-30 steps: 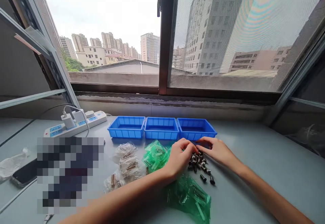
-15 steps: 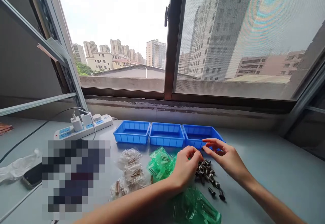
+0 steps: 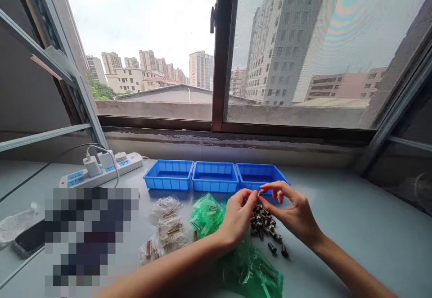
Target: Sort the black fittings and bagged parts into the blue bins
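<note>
My left hand (image 3: 238, 217) and my right hand (image 3: 293, 208) meet above a pile of dark metal bolts (image 3: 265, 223). A small metallic piece (image 3: 259, 193) shows between their fingertips; it looks like a bolt, partly covered by the fingers. Both hands are closed in a pinch on it. Green plastic packets (image 3: 207, 214) lie to the left of the pile, and a larger green bag (image 3: 254, 273) is below my left wrist. Clear packets with metal pins (image 3: 170, 226) are further left. Behind the hands stand three blue bins: left (image 3: 168, 184), middle (image 3: 215, 186), right (image 3: 245, 184).
A white power strip (image 3: 126, 167) with plugs and cables lies at the back left. A dark phone-like object (image 3: 29, 239) and crumpled clear plastic (image 3: 15, 226) are at the far left, beside a blurred-out area. A window and metal frames rise behind the grey table (image 3: 354, 226).
The view has shifted slightly right. My hands have come together; my right fingertips, apart from the left ones before, now touch the small metallic piece beside them.
</note>
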`<control>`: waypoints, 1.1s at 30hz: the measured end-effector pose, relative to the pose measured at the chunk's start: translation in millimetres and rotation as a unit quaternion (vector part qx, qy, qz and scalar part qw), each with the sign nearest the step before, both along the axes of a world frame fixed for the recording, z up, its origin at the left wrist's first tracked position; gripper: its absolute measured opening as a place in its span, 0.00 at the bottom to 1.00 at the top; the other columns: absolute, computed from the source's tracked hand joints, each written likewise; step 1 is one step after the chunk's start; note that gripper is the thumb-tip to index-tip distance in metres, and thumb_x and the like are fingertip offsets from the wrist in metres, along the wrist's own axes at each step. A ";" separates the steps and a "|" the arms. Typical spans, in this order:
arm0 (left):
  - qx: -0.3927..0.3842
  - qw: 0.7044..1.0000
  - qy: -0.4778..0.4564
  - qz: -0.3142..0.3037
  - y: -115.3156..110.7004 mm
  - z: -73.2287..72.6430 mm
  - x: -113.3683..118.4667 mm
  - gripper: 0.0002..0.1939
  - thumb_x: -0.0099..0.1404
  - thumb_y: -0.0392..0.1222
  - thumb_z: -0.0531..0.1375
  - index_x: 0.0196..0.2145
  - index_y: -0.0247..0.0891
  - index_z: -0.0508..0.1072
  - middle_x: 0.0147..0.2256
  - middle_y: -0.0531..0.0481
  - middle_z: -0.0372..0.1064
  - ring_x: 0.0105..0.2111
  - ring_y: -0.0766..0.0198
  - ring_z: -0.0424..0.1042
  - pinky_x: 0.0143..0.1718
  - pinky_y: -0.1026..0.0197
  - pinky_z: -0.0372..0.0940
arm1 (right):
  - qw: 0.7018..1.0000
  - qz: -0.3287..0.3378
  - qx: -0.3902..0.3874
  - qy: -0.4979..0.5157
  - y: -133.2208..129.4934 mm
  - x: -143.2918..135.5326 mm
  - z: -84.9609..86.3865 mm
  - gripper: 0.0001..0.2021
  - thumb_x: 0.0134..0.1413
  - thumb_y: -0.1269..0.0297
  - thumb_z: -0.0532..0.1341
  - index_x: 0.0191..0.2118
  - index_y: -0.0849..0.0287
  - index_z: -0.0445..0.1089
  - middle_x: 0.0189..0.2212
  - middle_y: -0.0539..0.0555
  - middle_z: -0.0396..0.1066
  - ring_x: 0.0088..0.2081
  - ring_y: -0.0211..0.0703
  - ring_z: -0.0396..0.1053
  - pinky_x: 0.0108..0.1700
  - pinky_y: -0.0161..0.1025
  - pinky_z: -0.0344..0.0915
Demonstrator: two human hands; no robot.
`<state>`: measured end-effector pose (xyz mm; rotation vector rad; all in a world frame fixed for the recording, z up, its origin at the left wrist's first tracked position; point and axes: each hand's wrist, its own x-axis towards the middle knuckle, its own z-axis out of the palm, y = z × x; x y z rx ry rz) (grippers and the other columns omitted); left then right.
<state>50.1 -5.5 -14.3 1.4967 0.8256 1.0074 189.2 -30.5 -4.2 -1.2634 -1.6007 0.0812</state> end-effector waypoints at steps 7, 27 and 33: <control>0.002 1.000 0.007 0.012 -1.0 2.1 -0.6 0.19 0.59 0.57 0.53 0.29 0.36 0.68 0.20 0.56 0.56 0.25 0.68 0.59 0.26 0.65 0.56 | 0.999 0.008 0.034 -0.040 0.2 2.0 0.4 0.11 0.49 0.52 0.60 0.30 0.53 0.72 0.24 0.51 0.71 0.22 0.40 0.61 0.26 0.38 0.63; 0.007 1.000 -0.013 -0.004 -0.9 2.8 -0.3 0.18 0.57 0.57 0.53 0.26 0.37 0.64 0.22 0.56 0.55 0.24 0.69 0.56 0.26 0.65 0.54 | 0.985 0.034 0.143 -0.094 -2.3 3.7 -1.5 0.06 0.53 0.59 0.60 0.30 0.53 0.72 0.25 0.52 0.72 0.24 0.39 0.65 0.25 0.37 0.64; 0.000 0.999 -0.032 0.028 0.6 0.1 -0.5 0.19 0.58 0.57 0.53 0.28 0.36 0.66 0.22 0.56 0.56 0.24 0.69 0.57 0.26 0.65 0.54 | 0.982 0.040 0.160 -0.089 -1.7 3.8 -2.1 0.07 0.54 0.64 0.60 0.39 0.55 0.72 0.33 0.53 0.71 0.26 0.37 0.65 0.25 0.35 0.65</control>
